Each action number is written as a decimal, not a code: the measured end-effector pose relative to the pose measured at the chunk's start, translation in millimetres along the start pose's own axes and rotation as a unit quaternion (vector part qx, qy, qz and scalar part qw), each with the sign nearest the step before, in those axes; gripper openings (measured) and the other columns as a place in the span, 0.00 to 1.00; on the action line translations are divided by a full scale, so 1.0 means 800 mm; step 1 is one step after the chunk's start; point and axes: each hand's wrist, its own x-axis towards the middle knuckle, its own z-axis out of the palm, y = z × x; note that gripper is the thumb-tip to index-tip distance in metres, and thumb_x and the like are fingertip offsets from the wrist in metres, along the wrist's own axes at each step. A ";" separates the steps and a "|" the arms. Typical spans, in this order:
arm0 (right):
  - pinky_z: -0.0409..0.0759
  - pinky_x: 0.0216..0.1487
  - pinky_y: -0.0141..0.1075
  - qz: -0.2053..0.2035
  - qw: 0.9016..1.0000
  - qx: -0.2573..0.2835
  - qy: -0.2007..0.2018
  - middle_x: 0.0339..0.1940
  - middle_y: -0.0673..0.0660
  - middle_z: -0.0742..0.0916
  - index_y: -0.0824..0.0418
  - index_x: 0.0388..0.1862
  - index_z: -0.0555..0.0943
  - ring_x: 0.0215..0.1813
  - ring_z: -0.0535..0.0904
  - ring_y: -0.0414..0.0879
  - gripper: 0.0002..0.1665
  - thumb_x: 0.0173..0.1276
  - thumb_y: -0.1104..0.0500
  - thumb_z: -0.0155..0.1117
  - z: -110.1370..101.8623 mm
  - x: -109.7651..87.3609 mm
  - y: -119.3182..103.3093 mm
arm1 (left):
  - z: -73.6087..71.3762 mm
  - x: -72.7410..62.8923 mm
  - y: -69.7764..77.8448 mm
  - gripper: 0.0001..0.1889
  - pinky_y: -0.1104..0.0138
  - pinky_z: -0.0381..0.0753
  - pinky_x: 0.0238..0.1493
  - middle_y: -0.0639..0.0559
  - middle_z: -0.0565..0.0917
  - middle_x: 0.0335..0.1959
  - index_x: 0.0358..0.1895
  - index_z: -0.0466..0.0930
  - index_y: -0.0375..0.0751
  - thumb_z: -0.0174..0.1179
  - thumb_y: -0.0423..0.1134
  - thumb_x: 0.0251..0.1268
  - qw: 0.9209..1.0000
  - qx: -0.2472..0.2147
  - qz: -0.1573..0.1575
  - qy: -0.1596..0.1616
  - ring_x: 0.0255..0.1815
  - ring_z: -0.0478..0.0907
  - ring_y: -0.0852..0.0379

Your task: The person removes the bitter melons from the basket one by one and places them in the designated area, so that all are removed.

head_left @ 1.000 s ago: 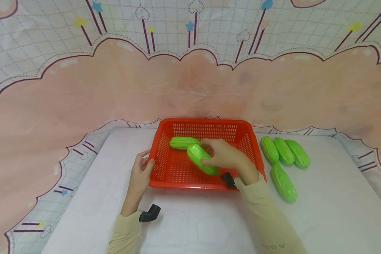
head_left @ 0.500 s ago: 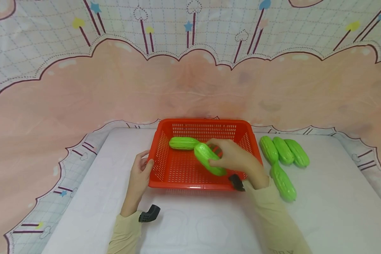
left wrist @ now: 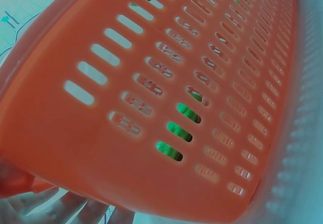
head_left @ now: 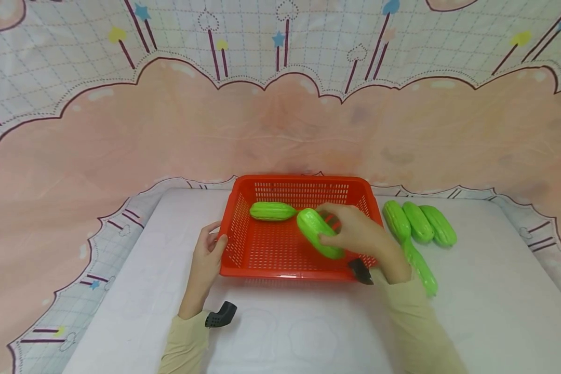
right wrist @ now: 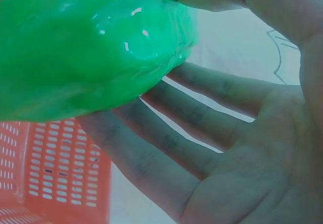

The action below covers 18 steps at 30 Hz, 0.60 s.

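In the head view my right hand [head_left: 355, 234] holds a bright green, glossy ridged gourd [head_left: 319, 235] above the right half of a red plastic basket [head_left: 262, 274]. Thumb and fingertips pinch this gourd [right wrist: 96, 52] in the right wrist view. A second green gourd [head_left: 272, 211] lies inside the basket near its back left. My left hand [head_left: 207, 257] grips the basket's left rim, with the thumb on top. The left wrist view shows the slotted basket wall [left wrist: 126, 168] up close, with green glimpsed through its holes; the left fingers [left wrist: 65, 206] are partly hidden below the rim.
Several more green gourds [head_left: 418, 222] lie on the white table [head_left: 491, 291] right of the basket. One of them [head_left: 421, 270] is partly hidden by the right forearm. A patterned cloth [head_left: 280, 124] hangs behind the table.
My right hand has moved to the right with the gourd, away from the one lying in the basket. The left hand and the basket have stayed in place.
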 end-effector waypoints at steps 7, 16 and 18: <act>0.83 0.52 0.50 0.003 1.000 -0.003 0.013 0.48 0.55 0.86 0.62 0.62 0.76 0.51 0.81 0.52 0.30 0.60 0.58 0.71 -0.008 -0.009 0.006 | 0.000 0.000 0.001 0.23 0.68 0.84 0.50 0.34 0.77 0.59 0.72 0.60 0.41 0.48 0.37 0.78 1.000 0.002 -0.002 -0.001 0.55 0.78 0.43; 0.85 0.48 0.47 0.006 0.999 -0.011 0.029 0.46 0.56 0.86 0.63 0.61 0.76 0.49 0.82 0.53 0.29 0.60 0.59 0.71 -0.018 -0.021 0.016 | 0.000 -0.001 0.000 0.24 0.61 0.83 0.55 0.34 0.76 0.61 0.73 0.60 0.41 0.48 0.39 0.79 1.000 0.003 0.001 -0.001 0.57 0.77 0.41; 0.85 0.47 0.46 0.010 0.999 -0.015 0.030 0.46 0.57 0.86 0.64 0.62 0.76 0.50 0.82 0.53 0.30 0.60 0.59 0.70 -0.022 -0.024 0.018 | 0.000 -0.001 0.000 0.24 0.59 0.83 0.56 0.34 0.76 0.61 0.73 0.60 0.41 0.48 0.39 0.79 1.000 0.004 0.001 -0.001 0.57 0.77 0.41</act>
